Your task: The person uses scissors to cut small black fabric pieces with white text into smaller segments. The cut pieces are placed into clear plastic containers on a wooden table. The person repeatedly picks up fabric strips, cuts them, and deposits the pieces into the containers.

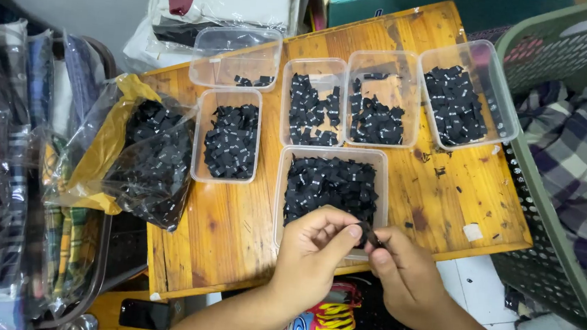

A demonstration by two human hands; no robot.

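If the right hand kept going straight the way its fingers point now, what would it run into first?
The right hand points up and left, pinching a small black label together with the left hand. It would probably meet the left hand's fingertips first, then the near clear container of labels; depth is unclear.

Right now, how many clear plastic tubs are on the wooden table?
6. Back row, left to right: a nearly empty tub, then three holding black tags. In front: one at left and a larger one by both hands. None seems hidden.
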